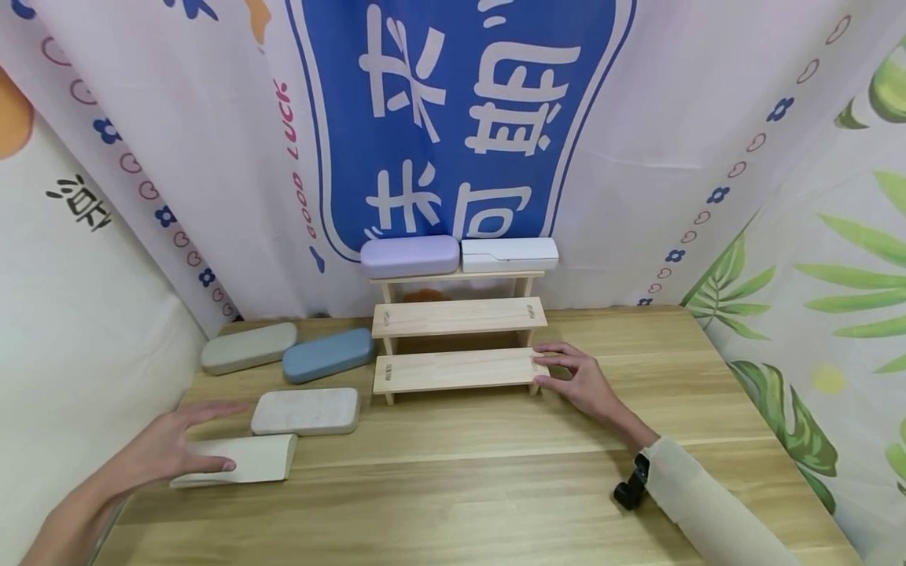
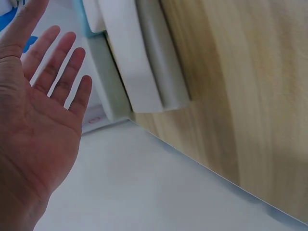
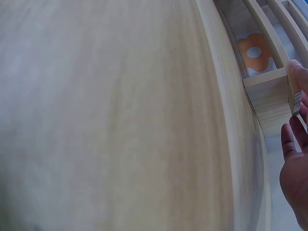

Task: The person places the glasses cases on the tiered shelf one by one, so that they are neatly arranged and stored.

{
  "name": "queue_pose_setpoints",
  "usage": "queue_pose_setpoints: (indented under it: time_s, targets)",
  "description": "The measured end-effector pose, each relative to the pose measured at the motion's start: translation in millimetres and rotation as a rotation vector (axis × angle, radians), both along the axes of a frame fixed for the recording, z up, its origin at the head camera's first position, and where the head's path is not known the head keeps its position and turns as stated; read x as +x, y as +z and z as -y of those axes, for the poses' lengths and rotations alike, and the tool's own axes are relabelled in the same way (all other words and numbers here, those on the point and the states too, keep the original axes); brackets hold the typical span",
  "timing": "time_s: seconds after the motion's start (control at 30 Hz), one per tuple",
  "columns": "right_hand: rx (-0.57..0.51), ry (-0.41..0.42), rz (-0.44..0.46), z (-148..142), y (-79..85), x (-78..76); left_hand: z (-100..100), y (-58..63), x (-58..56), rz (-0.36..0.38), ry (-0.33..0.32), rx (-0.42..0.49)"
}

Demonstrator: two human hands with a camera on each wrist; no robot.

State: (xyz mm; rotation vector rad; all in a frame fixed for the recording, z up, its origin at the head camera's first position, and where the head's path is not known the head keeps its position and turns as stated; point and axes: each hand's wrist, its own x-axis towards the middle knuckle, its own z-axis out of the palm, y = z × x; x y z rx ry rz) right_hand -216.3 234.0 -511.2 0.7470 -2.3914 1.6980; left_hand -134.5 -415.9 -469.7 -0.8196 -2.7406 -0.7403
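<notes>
My left hand (image 1: 166, 448) hovered, fingers wide, over the cream case (image 1: 237, 461) at seven o'clock; right hand (image 1: 576, 381), fingers relaxed, touched the stepped rack (image 1: 456, 369) — a nudge could've toppled the cases on top.

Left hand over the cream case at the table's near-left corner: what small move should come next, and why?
Probably lower the left hand and close its fingers round the cream case. The hand lies flat and open over that case, gripping nothing, while the right hand steadies the wooden stand, whose two lower steps are bare.

Matt wood table (image 1: 495, 472); bare wood rack (image 1: 458, 369); matt cases (image 1: 306, 411).
</notes>
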Motion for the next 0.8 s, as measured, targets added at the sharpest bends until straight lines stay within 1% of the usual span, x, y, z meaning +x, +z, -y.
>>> queue_pose_setpoints:
  time_s: [0.1, 0.17, 0.23, 0.5, 0.67, 0.8]
  targets:
    - [-0.005, -0.003, -0.008, 0, -0.4, -0.1, 6, -7.1, 1.8, -0.008, 0.015, -0.024]
    - [-0.007, -0.004, -0.01, 0, -0.8, -0.2, 10, -10.7, 3.6, -0.008, 0.037, -0.051]
    - [-0.006, -0.003, -0.009, 0, -1.1, -0.2, 14, -14.0, 5.6, 0.003, 0.054, -0.062]
    - [-0.013, 0.002, 0.006, 0, -2.6, 0.6, 22, -24.0, 12.3, 0.042, 0.101, -0.06]
    - [-0.015, 0.002, 0.002, -1, -3.5, -0.7, 27, -31.0, 11.7, 0.039, 0.092, -0.064]
    - [0.003, -0.009, -0.007, -7, -20.7, -11.3, 29, -36.4, 12.0, 0.031, 0.088, -0.064]
